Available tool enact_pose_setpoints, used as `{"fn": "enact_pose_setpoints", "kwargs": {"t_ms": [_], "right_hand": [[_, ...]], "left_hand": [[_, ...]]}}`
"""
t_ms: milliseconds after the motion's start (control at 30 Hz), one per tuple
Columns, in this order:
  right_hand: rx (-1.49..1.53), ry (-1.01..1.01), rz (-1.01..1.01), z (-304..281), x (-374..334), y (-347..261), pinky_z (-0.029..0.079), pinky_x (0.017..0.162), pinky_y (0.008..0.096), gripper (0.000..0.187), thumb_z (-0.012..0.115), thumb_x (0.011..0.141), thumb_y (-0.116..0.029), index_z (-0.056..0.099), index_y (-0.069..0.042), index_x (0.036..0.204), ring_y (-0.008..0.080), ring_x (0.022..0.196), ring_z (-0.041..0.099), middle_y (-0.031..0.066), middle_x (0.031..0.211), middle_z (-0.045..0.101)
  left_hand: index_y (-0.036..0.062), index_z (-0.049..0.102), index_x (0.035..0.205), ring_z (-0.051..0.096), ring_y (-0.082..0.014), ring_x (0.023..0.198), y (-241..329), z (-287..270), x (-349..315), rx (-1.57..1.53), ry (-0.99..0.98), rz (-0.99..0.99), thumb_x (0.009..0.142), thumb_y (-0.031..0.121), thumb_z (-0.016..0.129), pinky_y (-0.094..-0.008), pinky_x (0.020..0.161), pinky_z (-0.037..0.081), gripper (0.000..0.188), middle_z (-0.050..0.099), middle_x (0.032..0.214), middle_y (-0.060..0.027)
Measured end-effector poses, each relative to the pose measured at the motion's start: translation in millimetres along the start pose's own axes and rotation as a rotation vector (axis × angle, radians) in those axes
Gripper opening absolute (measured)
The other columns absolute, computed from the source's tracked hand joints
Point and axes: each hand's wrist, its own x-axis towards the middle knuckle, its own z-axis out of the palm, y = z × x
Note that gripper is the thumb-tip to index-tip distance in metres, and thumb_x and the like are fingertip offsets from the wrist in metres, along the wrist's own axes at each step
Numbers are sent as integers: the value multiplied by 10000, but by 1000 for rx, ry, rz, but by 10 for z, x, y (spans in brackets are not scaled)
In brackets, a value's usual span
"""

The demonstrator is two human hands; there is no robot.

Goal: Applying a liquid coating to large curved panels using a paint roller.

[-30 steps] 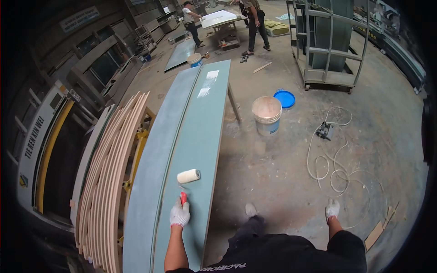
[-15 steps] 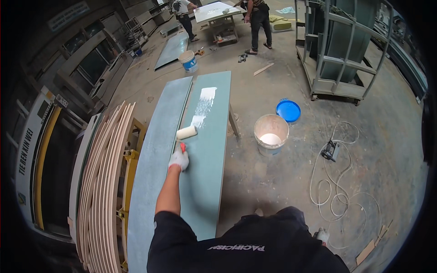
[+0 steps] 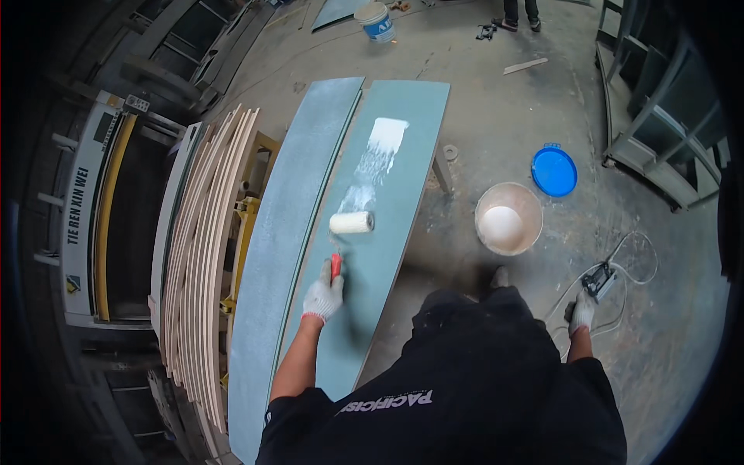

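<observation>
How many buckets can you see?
2. An open bucket of white stuff stands on the floor right of the green boards; a closed white bucket stands far off. Others may be hidden.

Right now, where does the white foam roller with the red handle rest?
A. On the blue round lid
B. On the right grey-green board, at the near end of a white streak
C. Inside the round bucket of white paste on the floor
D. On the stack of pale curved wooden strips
B: the gloved left hand holds the white foam roller on the right grey-green board, at the near end of the white streak.
</observation>
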Motion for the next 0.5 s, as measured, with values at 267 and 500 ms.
{"fn": "enact_pose_setpoints", "kwargs": {"t_ms": [267, 500], "right_hand": [[-291, 0, -323, 864, 426, -1730, 415, 420, 292, 297, 570, 1047, -407, 587, -132, 937, 127, 493, 544, 9, 670, 576], [-430, -124, -135, 812, 364, -951, 376, 390, 311, 263, 589, 1023, -370, 615, -109, 999, 134, 418, 476, 11, 568, 498]], "left_hand": [[7, 370, 1532, 664, -512, 1025, 1166, -414, 2100, 7, 95, 211, 1002, 322, 471, -555, 944, 514, 625, 665, 1119, -360], [43, 368, 1516, 646, -534, 1016, 1879, -690, 3279, -2, 27, 174, 1020, 295, 476, -584, 902, 502, 567, 657, 1078, -373]]}}
